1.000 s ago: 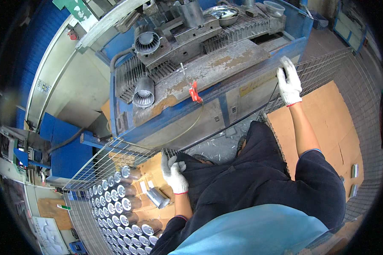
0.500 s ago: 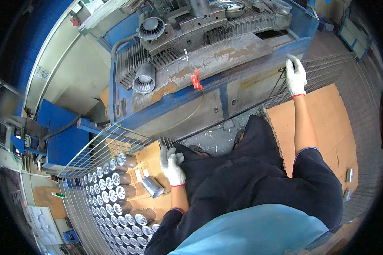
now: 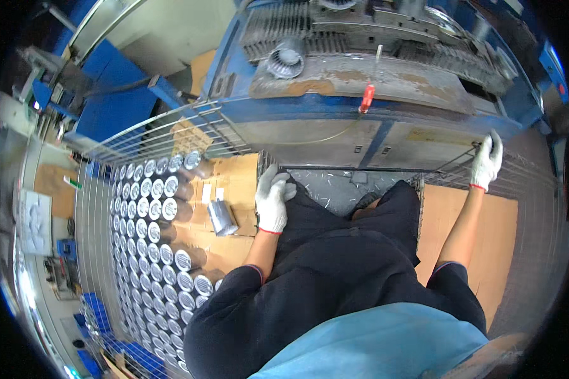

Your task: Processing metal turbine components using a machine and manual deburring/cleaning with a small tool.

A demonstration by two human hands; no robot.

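My left hand point(image 3: 274, 201), in a white knit glove with a red cuff, hovers beside my left thigh near the edge of a cardboard sheet point(image 3: 237, 174). Its fingers are loosely bent and apart, with nothing seen in them. On the sheet lies a grey metal cylinder point(image 3: 222, 218) on its side. Farther left stand rows of metal cylinders with slotted round ends point(image 3: 169, 209). My right hand point(image 3: 487, 163), gloved alike, is stretched out beside the rim of the right wire basket point(image 3: 456, 163). Its fingers look extended, holding nothing visible; whether it touches the rim cannot be made out.
Ahead is a blue machine with a worn metal table point(image 3: 335, 76). A finned round metal part point(image 3: 286, 60) and a red-handled air gun point(image 3: 367, 98) are on it. Wire mesh point(image 3: 164, 129) walls the left basket. Cardboard point(image 3: 468, 218) lines the right one.
My view has turned left, so the machine and baskets sit differently in the picture. Both hands stay near the basket edges and still hold nothing visible.
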